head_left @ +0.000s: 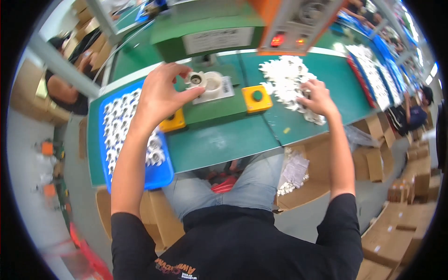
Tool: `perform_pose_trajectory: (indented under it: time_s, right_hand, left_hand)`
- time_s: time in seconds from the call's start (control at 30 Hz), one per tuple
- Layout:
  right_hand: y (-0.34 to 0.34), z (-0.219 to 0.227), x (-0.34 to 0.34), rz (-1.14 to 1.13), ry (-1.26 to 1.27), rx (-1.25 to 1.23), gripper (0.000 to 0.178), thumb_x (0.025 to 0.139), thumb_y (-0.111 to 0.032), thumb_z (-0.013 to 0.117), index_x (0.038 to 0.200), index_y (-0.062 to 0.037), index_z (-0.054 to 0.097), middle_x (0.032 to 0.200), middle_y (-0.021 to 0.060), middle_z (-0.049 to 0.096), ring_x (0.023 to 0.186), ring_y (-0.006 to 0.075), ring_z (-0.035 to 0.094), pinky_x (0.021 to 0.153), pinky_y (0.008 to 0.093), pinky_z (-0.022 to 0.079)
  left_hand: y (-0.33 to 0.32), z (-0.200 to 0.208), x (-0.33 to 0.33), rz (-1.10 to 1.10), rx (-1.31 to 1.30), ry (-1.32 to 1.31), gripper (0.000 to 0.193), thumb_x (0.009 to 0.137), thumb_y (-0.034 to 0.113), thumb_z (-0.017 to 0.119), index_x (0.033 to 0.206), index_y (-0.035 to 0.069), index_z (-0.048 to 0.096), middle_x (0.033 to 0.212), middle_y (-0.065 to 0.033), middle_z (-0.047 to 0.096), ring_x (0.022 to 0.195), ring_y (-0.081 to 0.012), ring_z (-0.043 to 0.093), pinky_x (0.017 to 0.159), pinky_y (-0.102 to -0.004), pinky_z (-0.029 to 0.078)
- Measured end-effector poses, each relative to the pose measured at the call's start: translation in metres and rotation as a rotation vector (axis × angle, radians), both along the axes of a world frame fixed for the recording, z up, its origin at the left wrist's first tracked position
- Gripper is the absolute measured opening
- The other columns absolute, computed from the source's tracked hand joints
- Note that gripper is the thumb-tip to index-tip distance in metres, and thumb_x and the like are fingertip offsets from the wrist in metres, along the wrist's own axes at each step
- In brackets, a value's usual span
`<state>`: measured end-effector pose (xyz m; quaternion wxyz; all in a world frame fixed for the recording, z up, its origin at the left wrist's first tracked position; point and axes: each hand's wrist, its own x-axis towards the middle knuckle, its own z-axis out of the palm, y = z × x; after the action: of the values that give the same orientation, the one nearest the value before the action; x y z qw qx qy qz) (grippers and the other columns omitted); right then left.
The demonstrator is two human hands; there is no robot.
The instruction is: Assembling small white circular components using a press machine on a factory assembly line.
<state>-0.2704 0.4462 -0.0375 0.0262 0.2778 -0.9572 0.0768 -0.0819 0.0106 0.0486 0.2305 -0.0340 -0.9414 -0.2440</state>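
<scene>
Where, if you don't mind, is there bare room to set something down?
The green benchtop looks bare along its front, between the blue tray and the small yellow scrap, and between the white pile and red tray. The blue tray and the pile under the right hand are crowded.

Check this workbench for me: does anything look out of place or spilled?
A small yellow scrap lies alone on the green tabletop, looking stray beside the white parts heaped near the right hand. Fine damage is too blurred to judge.
</scene>
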Motion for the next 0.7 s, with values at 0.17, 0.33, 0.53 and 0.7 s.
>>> perform_pose_trajectory:
  time_s: [0.17, 0.33, 0.53, 0.7]
  right_hand:
    - [0.014, 0.014, -0.001, 0.086, 0.028, -0.149, 0.04, 0.083, -0.023, 0.086, 0.11, -0.0027, 0.065, 0.123, 0.02, 0.065, 0.119, 0.0399, 0.058, 0.099, 0.0477, 0.049]
    - [0.016, 0.016, -0.006, -0.008, -0.11, -0.242, 0.029, 0.1, -0.018, 0.072, 0.118, 0.0001, 0.06, 0.106, 0.0123, 0.069, 0.097, 0.0207, 0.066, 0.091, 0.0364, 0.053]
    - [-0.021, 0.026, 0.009, -0.003, -0.08, -0.442, 0.029, 0.098, -0.016, 0.074, 0.12, -0.002, 0.061, 0.094, 0.0083, 0.066, 0.076, 0.0138, 0.055, 0.074, 0.03, 0.051]
    - [-0.062, 0.03, 0.028, 0.141, -0.051, -0.58, 0.034, 0.088, -0.01, 0.081, 0.117, -0.0047, 0.064, 0.102, 0.0021, 0.063, 0.079, 0.0117, 0.051, 0.073, 0.0287, 0.049]
  left_hand:
    - [-0.041, 0.014, 0.067, -0.02, -0.085, -0.059, 0.044, 0.077, 0.037, 0.09, 0.101, 0.004, 0.076, 0.098, -0.0117, 0.071, 0.098, -0.0325, 0.067, 0.088, -0.042, 0.053]
    - [-0.081, -0.008, 0.164, -0.021, -0.001, -0.279, 0.048, 0.069, 0.031, 0.096, 0.105, 0.006, 0.075, 0.103, -0.0107, 0.07, 0.106, -0.0304, 0.066, 0.093, -0.0413, 0.053]
    - [-0.066, -0.044, 0.216, 0.043, -0.041, -0.397, 0.049, 0.068, 0.025, 0.096, 0.108, 0.007, 0.075, 0.098, -0.0081, 0.063, 0.1, -0.0291, 0.063, 0.088, -0.0406, 0.053]
    - [-0.063, -0.056, 0.216, 0.091, 0.011, -0.385, 0.048, 0.071, 0.026, 0.094, 0.108, 0.004, 0.072, 0.101, -0.0122, 0.064, 0.101, -0.0327, 0.062, 0.089, -0.0417, 0.051]
